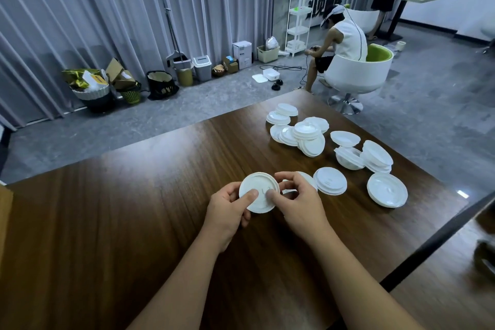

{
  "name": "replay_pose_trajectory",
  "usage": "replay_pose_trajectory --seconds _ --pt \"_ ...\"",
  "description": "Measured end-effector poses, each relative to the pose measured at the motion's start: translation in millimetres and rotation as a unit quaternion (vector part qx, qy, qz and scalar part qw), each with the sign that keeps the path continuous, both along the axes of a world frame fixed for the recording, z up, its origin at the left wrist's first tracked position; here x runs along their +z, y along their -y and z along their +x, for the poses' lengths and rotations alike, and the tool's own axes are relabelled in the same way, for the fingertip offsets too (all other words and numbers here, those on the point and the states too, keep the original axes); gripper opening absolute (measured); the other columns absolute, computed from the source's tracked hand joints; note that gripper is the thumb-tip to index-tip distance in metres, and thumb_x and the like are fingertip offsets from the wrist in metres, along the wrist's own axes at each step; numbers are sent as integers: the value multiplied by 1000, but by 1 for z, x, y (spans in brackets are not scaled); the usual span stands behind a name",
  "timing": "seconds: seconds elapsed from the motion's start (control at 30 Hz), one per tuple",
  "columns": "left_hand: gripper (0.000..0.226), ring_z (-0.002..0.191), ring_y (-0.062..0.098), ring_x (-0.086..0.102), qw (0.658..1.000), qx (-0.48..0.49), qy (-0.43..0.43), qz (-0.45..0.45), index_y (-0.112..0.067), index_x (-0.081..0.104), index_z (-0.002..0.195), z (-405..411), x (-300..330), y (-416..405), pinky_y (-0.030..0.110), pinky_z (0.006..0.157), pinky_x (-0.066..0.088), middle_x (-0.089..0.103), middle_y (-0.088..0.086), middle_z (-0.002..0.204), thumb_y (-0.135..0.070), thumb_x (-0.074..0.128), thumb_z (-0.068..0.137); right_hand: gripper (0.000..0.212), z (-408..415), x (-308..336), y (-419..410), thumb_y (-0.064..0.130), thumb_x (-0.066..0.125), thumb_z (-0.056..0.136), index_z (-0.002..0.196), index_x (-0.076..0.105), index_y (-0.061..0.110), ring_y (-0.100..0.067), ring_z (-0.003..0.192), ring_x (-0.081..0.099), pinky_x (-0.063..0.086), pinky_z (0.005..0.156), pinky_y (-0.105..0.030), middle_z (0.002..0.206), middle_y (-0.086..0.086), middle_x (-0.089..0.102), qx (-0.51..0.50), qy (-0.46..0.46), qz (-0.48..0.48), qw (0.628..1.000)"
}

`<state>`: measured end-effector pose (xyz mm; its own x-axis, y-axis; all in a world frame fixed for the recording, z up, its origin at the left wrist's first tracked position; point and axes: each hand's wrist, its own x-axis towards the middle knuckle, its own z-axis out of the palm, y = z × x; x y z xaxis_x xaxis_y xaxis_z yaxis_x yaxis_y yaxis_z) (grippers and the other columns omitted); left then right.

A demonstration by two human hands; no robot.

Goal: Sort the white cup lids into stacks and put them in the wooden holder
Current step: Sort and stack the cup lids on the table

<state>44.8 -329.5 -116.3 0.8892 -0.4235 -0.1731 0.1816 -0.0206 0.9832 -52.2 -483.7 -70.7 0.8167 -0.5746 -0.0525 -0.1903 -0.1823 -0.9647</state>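
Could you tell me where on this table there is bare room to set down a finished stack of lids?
The table is bare to the left of the left hand, out to its left edge, and along the near edge around both forearms. The far right corner is crowded with loose lids.

Left hand (230, 206), right hand (297, 198) pinching (thumbs on top).

I'm seeing a dark wood-grain worktop (160, 195), polished enough to throw glare; the held lid (258, 193) looks matt white, smooth, moulded plastic or pulp, I can't tell which; the loose lids (387, 190) share that dull white finish; behind, grey cloth curtains (80, 21) hang in soft folds; the floor (134, 120) reads as matt grey carpet; the chair shell (356, 75) is glossy white on a shiny metal base (345, 104).
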Motion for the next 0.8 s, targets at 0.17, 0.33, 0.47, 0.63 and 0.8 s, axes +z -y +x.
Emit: replay_pose_trajectory --seconds 0.17,0.33,0.47,0.63,0.8 --pt "12 50 10 55 998 54 -10 6 -22 68 112 2 -3 4 23 43 41 77 1 88 -24 75 101 21 -20 -9 11 39 69 95 115 67 36 -12 71 67 49 58 -23 76 6 67 -114 -73 -113 984" --pt "13 51 10 56 998 58 -8 9 -24 68 113 0 2 4 22 43 42 79 -2 94 -24 74 102 18 -22 -15 14 36 67 102 116 75 30 -8 65 67 46 53 -20 76 13 69 -66 -152 -216 962" --pt "14 52 10 58 998 54 -7 11 -25 68 113 -1 4 4 21 45 44 79 -3 92 -25 75 102 22 -22 -15 12 37 62 106 123 73 29 -7 66 67 52 54 -24 77 14 68 -54 -152 -246 956" --pt "14 53 10 59 998 57 -9 11 -26 68 114 -2 5 4 21 45 44 79 -4 93 -27 75 101 29 -22 -16 12 46 65 104 129 72 33 -5 66 68 53 55 -19 79 17 69 -2 -193 -285 939" --pt "13 54 10 61 998 63 -1 8 -28 67 112 -2 5 5 22 46 47 78 -6 89 -28 74 102 20 -27 -22 10 36 67 104 122 77 33 -1 73 68 59 64 -22 89 21 72 -2 -116 -295 948"
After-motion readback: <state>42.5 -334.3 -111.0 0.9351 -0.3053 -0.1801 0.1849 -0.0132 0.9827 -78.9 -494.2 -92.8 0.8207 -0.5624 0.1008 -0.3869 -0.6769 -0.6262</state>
